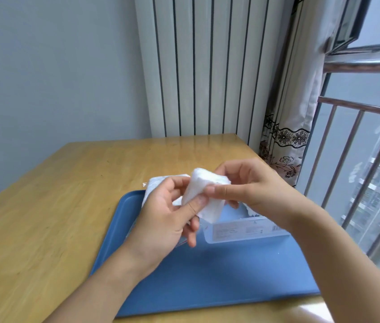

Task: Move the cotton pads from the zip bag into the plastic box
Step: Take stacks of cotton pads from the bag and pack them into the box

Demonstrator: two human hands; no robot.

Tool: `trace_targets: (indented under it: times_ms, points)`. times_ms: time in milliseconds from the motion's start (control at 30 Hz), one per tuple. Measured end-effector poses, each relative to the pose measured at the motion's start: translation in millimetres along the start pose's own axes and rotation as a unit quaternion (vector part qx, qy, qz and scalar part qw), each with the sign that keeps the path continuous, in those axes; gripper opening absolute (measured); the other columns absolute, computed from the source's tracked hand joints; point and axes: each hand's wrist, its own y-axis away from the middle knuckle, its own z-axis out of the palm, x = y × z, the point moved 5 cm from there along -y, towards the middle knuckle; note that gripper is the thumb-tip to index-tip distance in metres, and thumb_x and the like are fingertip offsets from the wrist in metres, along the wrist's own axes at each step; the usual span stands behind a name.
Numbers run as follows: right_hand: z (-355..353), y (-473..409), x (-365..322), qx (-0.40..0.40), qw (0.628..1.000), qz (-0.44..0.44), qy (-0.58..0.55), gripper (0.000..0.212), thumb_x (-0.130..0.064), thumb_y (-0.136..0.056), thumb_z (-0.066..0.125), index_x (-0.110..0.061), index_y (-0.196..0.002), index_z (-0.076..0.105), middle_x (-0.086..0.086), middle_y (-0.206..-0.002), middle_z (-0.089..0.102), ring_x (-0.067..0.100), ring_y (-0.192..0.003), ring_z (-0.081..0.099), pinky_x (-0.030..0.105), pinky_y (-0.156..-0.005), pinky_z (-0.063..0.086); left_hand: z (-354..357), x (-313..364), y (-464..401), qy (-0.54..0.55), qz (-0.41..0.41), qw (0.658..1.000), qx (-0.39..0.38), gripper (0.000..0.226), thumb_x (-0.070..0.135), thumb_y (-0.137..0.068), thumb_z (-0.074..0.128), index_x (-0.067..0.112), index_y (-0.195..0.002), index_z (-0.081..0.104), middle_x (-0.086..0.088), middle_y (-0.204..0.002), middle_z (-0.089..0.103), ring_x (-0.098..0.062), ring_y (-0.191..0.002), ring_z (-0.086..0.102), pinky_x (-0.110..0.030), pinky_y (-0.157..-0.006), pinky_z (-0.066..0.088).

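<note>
Both hands hold a white stack of cotton pads (204, 190) in the air above the blue tray (207, 276). My left hand (168, 215) grips the stack's lower left side with thumb and fingers. My right hand (249, 187) pinches its upper right side. The zip bag (158, 185), still holding white pads, lies behind my left hand at the tray's far left corner, partly hidden. The clear plastic box (242, 229) with a printed label stands on the tray just below and right of the stack, its far side covered by my right wrist.
The tray lies on a wooden table (44, 217). A white radiator (196, 66) stands behind the table. A patterned curtain (284, 141) and a barred window (359, 159) are close on the right.
</note>
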Motion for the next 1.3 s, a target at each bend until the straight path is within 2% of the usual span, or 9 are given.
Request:
trace_targets:
  times_ms: [100, 200, 300, 600, 767, 900, 1033, 1167, 1300]
  points:
    - [-27.5, -4.7, 13.6, 0.136, 0.99, 0.037, -0.031, 0.017, -0.015, -0.083, 0.079, -0.003, -0.076, 0.07, 0.012, -0.063, 0.064, 0.021, -0.056, 0.056, 0.024, -0.048, 0.045, -10.8, 5.5, -0.7, -0.002, 0.041, 0.996, 0.081, 0.036, 0.017, -0.081, 0.075, 0.015, -0.113, 0.058, -0.004, -0.104, 0.069, -0.013, -0.049, 0.056, -0.024, -0.034, 0.042]
    - [-64.1, -1.7, 29.2, 0.291, 0.953, 0.084, -0.007, 0.018, -0.016, -0.078, 0.081, -0.006, -0.076, 0.067, 0.007, -0.059, 0.065, 0.015, -0.049, 0.054, 0.025, -0.045, 0.042, -22.5, 20.8, 2.5, -0.225, 0.214, 0.941, 0.137, 0.023, 0.016, -0.086, 0.078, 0.024, -0.101, 0.063, 0.011, -0.095, 0.067, -0.009, -0.055, 0.056, -0.026, -0.043, 0.046]
    - [-63.8, -4.0, 43.2, 0.284, 0.937, 0.142, 0.144, 0.022, -0.029, -0.069, 0.083, -0.015, -0.075, 0.067, -0.003, -0.061, 0.069, 0.014, -0.054, 0.052, 0.026, -0.051, 0.038, -14.8, 25.5, 7.2, -0.415, 0.346, 0.835, 0.103, 0.017, 0.027, -0.08, 0.078, 0.023, -0.093, 0.068, 0.014, -0.097, 0.063, -0.006, -0.08, 0.055, -0.018, -0.066, 0.045]
    - [-37.1, -9.2, 53.9, 0.244, 0.832, 0.172, 0.467, 0.015, -0.022, -0.071, 0.07, -0.013, -0.08, 0.061, 0.004, -0.076, 0.063, 0.032, -0.074, 0.062, 0.034, -0.065, 0.053, 3.7, -23.6, 2.9, -0.594, 0.268, 0.747, -0.129, 0.041, 0.052, -0.089, 0.052, 0.041, -0.127, 0.062, 0.024, -0.123, 0.065, -0.004, -0.131, 0.042, -0.042, -0.122, 0.017]
    - [-43.8, -7.7, 57.1, 0.248, 0.8, 0.223, 0.498, 0.019, -0.021, -0.074, 0.071, -0.014, -0.081, 0.055, 0.002, -0.075, 0.054, 0.029, -0.07, 0.051, 0.03, -0.058, 0.039, 4.3, -24.4, -0.4, -0.578, 0.26, 0.762, -0.134, 0.033, 0.037, -0.089, 0.06, 0.039, -0.122, 0.065, 0.024, -0.111, 0.067, -0.006, -0.123, 0.05, -0.048, -0.116, 0.033]
    - [-48.4, -6.5, 60.7, 0.264, 0.836, 0.209, 0.434, 0.05, -0.056, -0.068, 0.082, -0.018, -0.086, 0.055, -0.002, -0.084, 0.061, 0.026, -0.082, 0.058, 0.033, -0.061, 0.042, 3.9, -27.2, 0.5, -0.579, 0.268, 0.759, -0.131, 0.036, 0.035, -0.089, 0.06, 0.038, -0.125, 0.064, 0.023, -0.115, 0.067, -0.006, -0.122, 0.052, -0.042, -0.117, 0.031]
    - [-55.7, -2.1, 32.1, 0.343, 0.858, 0.068, 0.376, 0.039, -0.062, -0.077, 0.073, -0.024, -0.079, 0.067, -0.007, -0.081, 0.067, 0.017, -0.079, 0.061, 0.033, -0.064, 0.046, 3.0, -23.3, 0.0, -0.569, 0.282, 0.762, -0.126, 0.037, 0.035, -0.09, 0.062, 0.036, -0.126, 0.064, 0.023, -0.121, 0.066, -0.004, -0.123, 0.049, -0.03, -0.116, 0.027]
    - [-21.3, -8.3, 21.9, 0.127, 0.941, 0.022, 0.314, 0.048, -0.052, -0.093, 0.062, -0.013, -0.066, 0.072, -0.001, -0.055, 0.064, 0.005, -0.042, 0.045, 0.025, -0.047, 0.037, 4.1, -21.4, -0.9, -0.565, 0.298, 0.758, -0.131, 0.028, 0.031, -0.088, 0.065, 0.03, -0.115, 0.07, 0.02, -0.111, 0.069, -0.006, -0.114, 0.054, -0.026, -0.108, 0.03]
    - [-6.6, -13.1, 64.4, 0.028, 0.89, 0.175, 0.419, 0.066, -0.064, -0.095, 0.047, -0.01, -0.058, 0.045, 0.007, -0.056, 0.048, 0.023, -0.055, 0.043, 0.034, -0.057, 0.038, 3.0, -22.1, -0.8, -0.557, 0.295, 0.765, -0.133, 0.026, 0.032, -0.088, 0.061, 0.031, -0.112, 0.07, 0.02, -0.108, 0.069, -0.003, -0.11, 0.052, -0.022, -0.106, 0.028]
